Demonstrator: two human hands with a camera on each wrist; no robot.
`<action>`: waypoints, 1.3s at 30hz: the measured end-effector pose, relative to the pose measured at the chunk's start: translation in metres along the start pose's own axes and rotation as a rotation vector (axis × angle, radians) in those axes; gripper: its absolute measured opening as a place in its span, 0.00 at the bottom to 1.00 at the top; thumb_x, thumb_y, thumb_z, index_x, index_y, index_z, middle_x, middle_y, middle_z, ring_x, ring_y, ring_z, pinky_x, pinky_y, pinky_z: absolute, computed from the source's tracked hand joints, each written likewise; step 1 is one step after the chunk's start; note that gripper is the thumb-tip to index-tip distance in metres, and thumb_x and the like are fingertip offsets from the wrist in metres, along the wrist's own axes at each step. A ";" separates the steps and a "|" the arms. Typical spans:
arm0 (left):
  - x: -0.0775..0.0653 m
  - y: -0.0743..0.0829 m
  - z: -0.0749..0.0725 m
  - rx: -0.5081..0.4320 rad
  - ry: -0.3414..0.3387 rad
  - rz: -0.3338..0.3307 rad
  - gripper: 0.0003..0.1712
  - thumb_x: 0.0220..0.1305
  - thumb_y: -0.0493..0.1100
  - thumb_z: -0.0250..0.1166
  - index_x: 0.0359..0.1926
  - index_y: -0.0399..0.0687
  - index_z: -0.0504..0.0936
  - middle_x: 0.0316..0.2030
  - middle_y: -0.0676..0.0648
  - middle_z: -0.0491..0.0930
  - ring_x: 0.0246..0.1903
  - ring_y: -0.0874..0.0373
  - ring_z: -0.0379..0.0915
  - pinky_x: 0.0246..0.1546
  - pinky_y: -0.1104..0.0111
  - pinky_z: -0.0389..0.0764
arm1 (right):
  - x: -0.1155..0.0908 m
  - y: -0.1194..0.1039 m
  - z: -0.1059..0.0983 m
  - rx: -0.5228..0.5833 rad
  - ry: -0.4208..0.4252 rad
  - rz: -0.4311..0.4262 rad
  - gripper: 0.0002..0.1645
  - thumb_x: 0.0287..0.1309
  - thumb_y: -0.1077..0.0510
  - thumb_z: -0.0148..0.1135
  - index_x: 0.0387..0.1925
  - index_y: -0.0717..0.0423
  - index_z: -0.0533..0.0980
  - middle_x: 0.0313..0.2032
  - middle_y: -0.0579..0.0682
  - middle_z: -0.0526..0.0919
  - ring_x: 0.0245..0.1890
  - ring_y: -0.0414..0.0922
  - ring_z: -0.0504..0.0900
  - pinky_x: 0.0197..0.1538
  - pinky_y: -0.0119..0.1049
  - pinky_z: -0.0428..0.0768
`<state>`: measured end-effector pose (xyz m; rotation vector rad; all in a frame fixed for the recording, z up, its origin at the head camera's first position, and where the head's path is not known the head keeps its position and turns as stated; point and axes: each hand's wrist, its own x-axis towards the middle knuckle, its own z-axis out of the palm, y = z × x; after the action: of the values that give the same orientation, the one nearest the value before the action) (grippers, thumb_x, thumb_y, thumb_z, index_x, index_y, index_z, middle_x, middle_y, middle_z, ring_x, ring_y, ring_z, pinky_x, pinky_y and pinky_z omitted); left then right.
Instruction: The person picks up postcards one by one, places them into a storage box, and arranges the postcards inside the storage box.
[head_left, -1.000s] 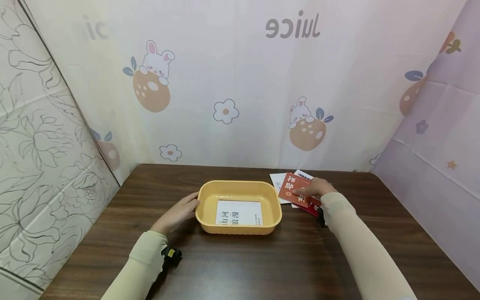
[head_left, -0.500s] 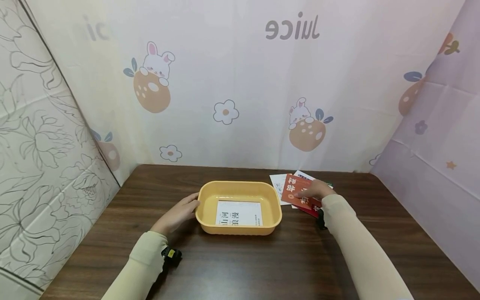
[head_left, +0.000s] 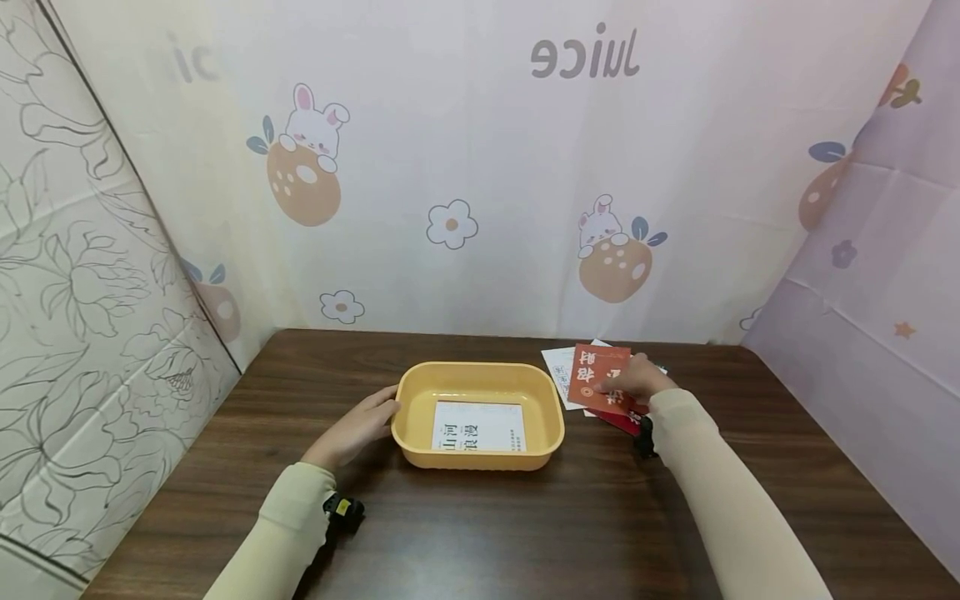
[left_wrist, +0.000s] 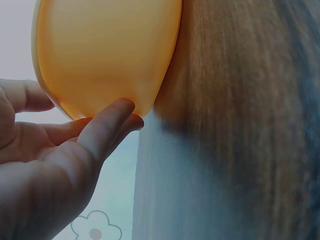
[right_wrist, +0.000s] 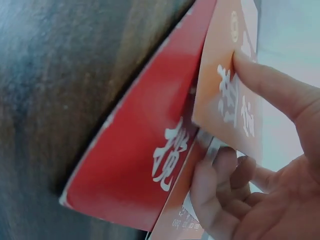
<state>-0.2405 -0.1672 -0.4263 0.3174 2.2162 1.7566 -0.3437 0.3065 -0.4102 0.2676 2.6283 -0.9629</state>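
Observation:
My left hand (head_left: 363, 427) grips the left end of a yellow plastic basin (head_left: 480, 461), thumb at the rim and fingers along the outer wall (left_wrist: 105, 65). A white card (head_left: 487, 425) with dark characters lies flat inside the basin. To its right, my right hand (head_left: 636, 379) pinches an orange-red card (head_left: 588, 379) with white characters, its thumb (right_wrist: 260, 80) on the printed face and its other fingers bent under it. Beneath this card lie a red card (right_wrist: 135, 160), another orange card (right_wrist: 175, 210) and white cards (head_left: 558, 362), partly hidden.
The dark wooden table (head_left: 487, 533) carries the basin and the card pile near its back edge. Printed curtains (head_left: 465, 167) hang behind it and on both sides. Each wrist wears a small black camera, such as the left wrist camera (head_left: 345, 510).
The orange-red card has turned straighter and shifted slightly right in my right hand, showing more of its face and covering the white card behind. My left hand and the basin have stayed still.

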 end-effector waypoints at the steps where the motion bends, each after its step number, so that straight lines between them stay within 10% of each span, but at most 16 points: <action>1: 0.000 0.000 0.000 0.002 0.001 0.000 0.31 0.79 0.42 0.43 0.77 0.33 0.52 0.73 0.32 0.57 0.67 0.41 0.63 0.63 0.50 0.72 | -0.002 0.001 -0.001 0.026 0.001 -0.009 0.57 0.53 0.47 0.74 0.65 0.78 0.51 0.54 0.71 0.66 0.49 0.62 0.69 0.48 0.49 0.81; 16: 0.003 -0.003 -0.002 -0.005 -0.001 0.008 0.30 0.79 0.41 0.43 0.76 0.33 0.53 0.72 0.32 0.57 0.66 0.41 0.64 0.63 0.50 0.71 | -0.013 0.007 -0.015 0.370 -0.119 -0.084 0.37 0.68 0.62 0.56 0.70 0.72 0.52 0.56 0.67 0.71 0.49 0.57 0.78 0.48 0.52 0.83; 39: 0.001 -0.002 -0.001 -0.009 -0.004 0.005 0.31 0.79 0.41 0.42 0.76 0.33 0.52 0.73 0.31 0.56 0.67 0.41 0.62 0.64 0.50 0.70 | -0.011 0.006 -0.026 0.372 -0.089 -0.222 0.39 0.72 0.63 0.39 0.76 0.71 0.38 0.61 0.70 0.64 0.52 0.56 0.74 0.50 0.45 0.82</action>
<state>-0.2418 -0.1681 -0.4277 0.3243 2.2058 1.7663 -0.3377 0.3270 -0.3909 0.0162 2.4190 -1.5027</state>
